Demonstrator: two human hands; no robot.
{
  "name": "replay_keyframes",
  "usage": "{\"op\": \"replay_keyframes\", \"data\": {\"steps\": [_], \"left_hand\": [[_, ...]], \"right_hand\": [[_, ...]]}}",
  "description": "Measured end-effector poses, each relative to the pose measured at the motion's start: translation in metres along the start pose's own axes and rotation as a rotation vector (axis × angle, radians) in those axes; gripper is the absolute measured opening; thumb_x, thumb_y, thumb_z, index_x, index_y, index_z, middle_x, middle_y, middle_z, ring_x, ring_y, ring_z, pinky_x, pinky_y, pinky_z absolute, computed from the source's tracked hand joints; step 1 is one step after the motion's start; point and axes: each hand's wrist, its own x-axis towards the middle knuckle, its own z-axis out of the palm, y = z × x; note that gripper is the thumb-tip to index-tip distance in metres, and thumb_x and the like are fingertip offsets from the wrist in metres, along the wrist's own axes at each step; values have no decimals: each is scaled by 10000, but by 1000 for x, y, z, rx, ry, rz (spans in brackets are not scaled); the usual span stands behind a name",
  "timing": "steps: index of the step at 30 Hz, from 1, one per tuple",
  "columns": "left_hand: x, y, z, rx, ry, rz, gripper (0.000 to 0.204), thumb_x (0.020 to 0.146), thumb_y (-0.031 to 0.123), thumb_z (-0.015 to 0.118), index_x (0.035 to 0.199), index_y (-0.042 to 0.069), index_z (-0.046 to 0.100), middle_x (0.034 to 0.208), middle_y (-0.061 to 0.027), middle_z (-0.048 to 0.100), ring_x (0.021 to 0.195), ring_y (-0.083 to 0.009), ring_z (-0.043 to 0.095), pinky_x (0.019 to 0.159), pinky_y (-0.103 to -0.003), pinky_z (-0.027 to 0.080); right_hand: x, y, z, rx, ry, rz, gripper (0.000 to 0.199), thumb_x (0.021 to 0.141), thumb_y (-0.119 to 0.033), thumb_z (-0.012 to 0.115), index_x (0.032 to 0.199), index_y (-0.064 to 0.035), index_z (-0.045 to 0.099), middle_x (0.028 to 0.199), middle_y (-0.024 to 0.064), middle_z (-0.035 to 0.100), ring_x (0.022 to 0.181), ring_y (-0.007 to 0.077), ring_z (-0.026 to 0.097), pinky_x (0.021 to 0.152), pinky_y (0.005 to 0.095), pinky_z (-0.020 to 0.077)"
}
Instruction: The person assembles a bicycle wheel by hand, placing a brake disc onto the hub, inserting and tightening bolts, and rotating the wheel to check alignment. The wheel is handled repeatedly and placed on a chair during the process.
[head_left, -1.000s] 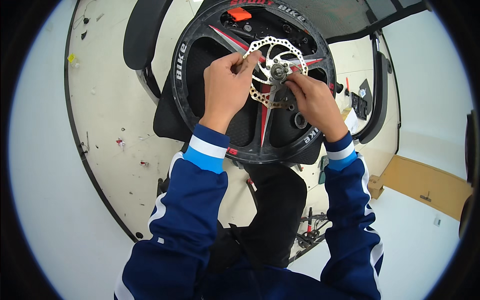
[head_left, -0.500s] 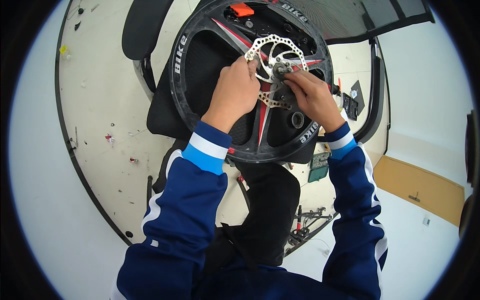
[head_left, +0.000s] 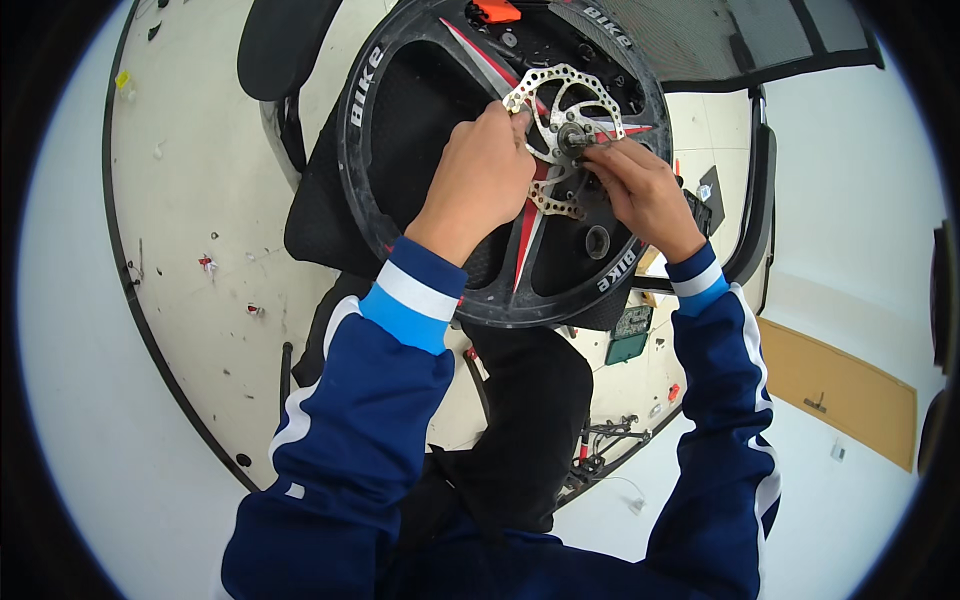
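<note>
A black bicycle wheel (head_left: 357, 190) with red and silver spokes lies flat on a chair seat. Over its hub is a silver perforated brake disc (head_left: 563, 73). My left hand (head_left: 485, 168) closes on the disc's left edge, thumb and fingers together there. Close by the metal axle end (head_left: 574, 139), my right hand (head_left: 640, 185) makes a pinch with thumb and forefinger. What sits between those fingertips is too small to make out. A dark metal ring (head_left: 597, 242) rests within the wheel below my right hand.
An orange object (head_left: 495, 11) and small parts lie at the wheel's far side. The chair's armrest (head_left: 285, 50) rises at left. On the floor are a green case (head_left: 627, 347), a bicycle frame (head_left: 605, 440) and scattered bits.
My right fingertips have drawn slightly back from the axle, which now shows more. My left hand keeps its hold on the disc. The whole view has shifted a little.
</note>
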Motion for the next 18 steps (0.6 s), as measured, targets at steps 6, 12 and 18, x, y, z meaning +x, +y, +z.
{"op": "replay_keyframes", "data": {"steps": [6,12,18], "left_hand": [[2,-3,-1,51,26,47,272,920,99,527,1070,-115,607,1007,-296,662,933,-473,631,846,-510,503],[2,-1,1,60,11,12,266,939,111,522,1041,-122,601,918,-318,665,893,-464,653,823,-507,523],[3,-2,5,21,8,-21,293,976,151,499,1059,-114,592,895,-321,665,865,-463,659,791,-505,534]], "right_hand": [[2,0,-1,10,-37,4,177,851,-15,676,1027,1,660,918,153,665,840,348,660,747,397,543],[1,6,-1,-182,-30,-177,253,793,13,671,1043,-17,645,893,122,643,826,312,646,737,390,540],[5,20,-8,-261,-133,-335,373,728,21,666,1095,-30,616,872,85,587,847,270,606,734,372,532]]}}
